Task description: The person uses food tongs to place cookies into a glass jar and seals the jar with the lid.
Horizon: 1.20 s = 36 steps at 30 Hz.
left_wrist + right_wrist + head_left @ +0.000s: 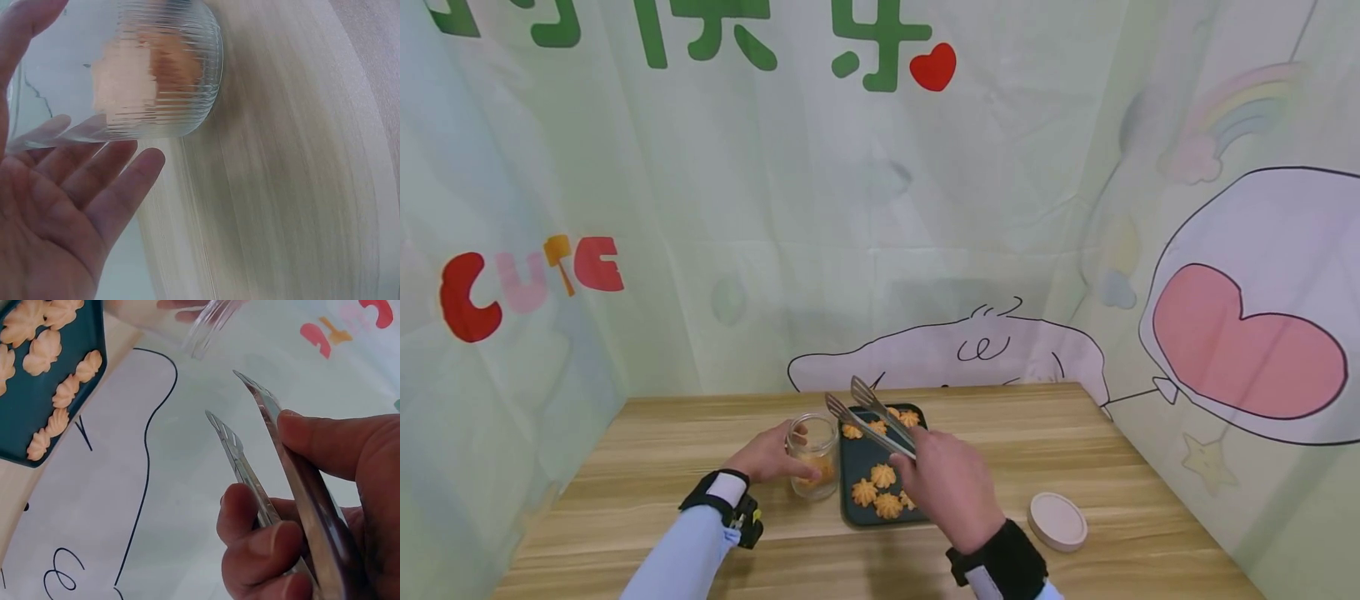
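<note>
My left hand holds a clear glass jar around its side, thumb on the near side. Inside the jar, orange-brown cookies lie at the bottom, seen through the ribbed glass. Metal tongs are gripped in my right hand, thumb on one arm and curled fingers on the other. Their tips stand apart with nothing between them, above the far part of a dark baking tray. Flower-shaped cookies lie on the tray in near and far groups; my right hand hides part of it.
A round whitish lid lies on the wooden table to the right of my right hand. Behind the table hangs a printed cloth backdrop with cartoon drawings. The jar stands close beside the tray's left edge.
</note>
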Tool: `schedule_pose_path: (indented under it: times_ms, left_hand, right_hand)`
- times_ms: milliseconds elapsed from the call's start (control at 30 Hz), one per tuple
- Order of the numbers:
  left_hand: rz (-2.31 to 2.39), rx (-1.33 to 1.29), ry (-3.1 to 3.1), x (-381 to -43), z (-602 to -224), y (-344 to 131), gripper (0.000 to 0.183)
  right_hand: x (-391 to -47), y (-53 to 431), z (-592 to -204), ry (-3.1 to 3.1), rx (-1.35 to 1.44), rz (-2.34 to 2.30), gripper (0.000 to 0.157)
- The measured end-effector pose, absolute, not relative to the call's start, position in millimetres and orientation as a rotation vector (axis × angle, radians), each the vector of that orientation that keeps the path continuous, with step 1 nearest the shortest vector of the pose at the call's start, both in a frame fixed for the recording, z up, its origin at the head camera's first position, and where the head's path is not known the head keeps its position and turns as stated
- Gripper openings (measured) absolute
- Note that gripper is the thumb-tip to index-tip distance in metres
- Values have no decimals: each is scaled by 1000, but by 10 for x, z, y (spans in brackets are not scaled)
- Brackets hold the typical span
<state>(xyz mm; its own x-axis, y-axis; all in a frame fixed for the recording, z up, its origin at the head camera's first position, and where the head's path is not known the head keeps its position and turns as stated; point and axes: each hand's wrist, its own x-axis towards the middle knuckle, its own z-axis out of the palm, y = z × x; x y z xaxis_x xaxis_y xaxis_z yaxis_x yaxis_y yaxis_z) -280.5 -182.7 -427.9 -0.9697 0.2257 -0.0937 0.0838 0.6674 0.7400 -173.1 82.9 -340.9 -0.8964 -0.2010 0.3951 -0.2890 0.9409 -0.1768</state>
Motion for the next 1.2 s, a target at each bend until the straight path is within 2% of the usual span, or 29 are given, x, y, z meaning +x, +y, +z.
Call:
schedule_pose_path:
  times_ms: [600,1200]
  left_hand:
    - [1181,280,2708,-2781,-4264,-1832,76]
    - [1195,258,2706,-2799,-4252,-1824,75]
  right_hand:
    - [-1797,1022,-3524,-2787,262,306,27]
    - [-1803,1156,-3813,-2865,252,177,43]
